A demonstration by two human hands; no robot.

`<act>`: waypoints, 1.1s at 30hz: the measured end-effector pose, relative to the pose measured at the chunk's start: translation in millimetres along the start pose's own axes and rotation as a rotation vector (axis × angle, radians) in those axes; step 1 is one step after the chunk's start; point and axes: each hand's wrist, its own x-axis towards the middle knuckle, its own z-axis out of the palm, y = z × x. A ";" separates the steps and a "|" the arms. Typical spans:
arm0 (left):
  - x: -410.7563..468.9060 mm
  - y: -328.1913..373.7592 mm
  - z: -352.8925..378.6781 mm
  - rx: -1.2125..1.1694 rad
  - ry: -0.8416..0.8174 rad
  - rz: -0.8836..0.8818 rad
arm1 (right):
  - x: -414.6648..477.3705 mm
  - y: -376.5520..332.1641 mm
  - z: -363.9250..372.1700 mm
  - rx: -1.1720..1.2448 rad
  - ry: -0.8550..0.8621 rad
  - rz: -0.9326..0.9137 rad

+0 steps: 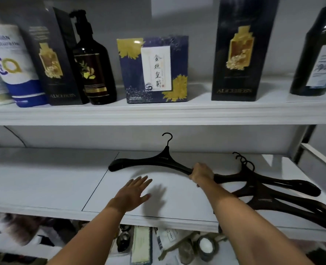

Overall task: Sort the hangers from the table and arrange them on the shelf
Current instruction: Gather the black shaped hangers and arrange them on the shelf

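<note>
A black hanger (150,161) lies flat on the white middle shelf (43,180), hook toward the back wall. My right hand (201,174) grips its right arm. To the right lies a pile of several dark hangers (269,196), overlapping, hooks at the back, their ends reaching past the shelf's front edge. My left hand (134,192) hovers flat over the shelf with spread fingers, holding nothing, in front of the black hanger.
The upper shelf (158,113) carries a dark pump bottle (94,66), two tall dark boxes (240,50), a blue and gold box (154,69), white rolls (11,64) and a green bottle (315,60). Clutter lies below the shelf (158,243).
</note>
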 end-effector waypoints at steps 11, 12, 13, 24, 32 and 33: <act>30.7 -60.3 14.1 -0.018 -0.059 0.052 | 31.8 -22.3 52.0 -0.057 0.003 0.086; 33.2 -64.4 15.5 -0.014 -0.066 0.057 | 34.8 -20.8 53.5 -0.055 -0.009 0.085; 36.0 -67.3 16.3 -0.012 -0.068 0.063 | 36.9 -19.2 53.8 -0.057 -0.024 0.084; 55.6 -81.4 20.1 0.041 -0.019 0.045 | 64.5 -2.6 70.7 -0.110 -0.030 0.086; 53.1 -83.8 19.7 0.056 -0.021 0.029 | 74.8 -1.1 70.8 -0.376 0.107 0.026; 53.3 -84.2 19.3 0.055 -0.020 0.023 | 76.2 -0.4 68.9 -0.413 0.113 0.011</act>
